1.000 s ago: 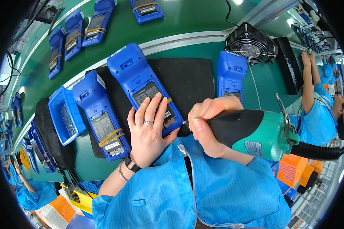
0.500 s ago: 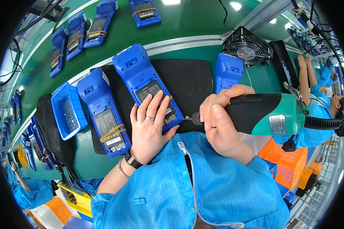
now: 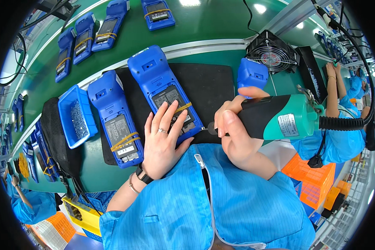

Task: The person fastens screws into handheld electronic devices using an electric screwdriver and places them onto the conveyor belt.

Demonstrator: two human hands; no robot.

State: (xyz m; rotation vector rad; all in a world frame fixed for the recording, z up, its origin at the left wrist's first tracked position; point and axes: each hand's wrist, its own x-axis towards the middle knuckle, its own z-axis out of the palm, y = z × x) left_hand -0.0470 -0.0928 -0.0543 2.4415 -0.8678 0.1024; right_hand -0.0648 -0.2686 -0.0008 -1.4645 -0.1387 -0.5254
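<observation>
Two hands are busy: our left hand (image 3: 164, 139) lies flat and open on the blue device (image 3: 164, 89) on the black mat (image 3: 208, 83), and our right hand (image 3: 233, 133) grips the green screwdriver (image 3: 279, 118). If the tip slips, we think it could scratch the device.

Bare black mat (image 3: 204, 83) beyond blue handheld (image 3: 164, 91)

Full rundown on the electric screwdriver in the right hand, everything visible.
The electric screwdriver has a glossy plastic-looking body, black at the front and green at the rear with a pale label. A black coiled cord leaves its rear. It lies near horizontal, tip toward the blue handheld device, right hand wrapped around the black part.
</observation>
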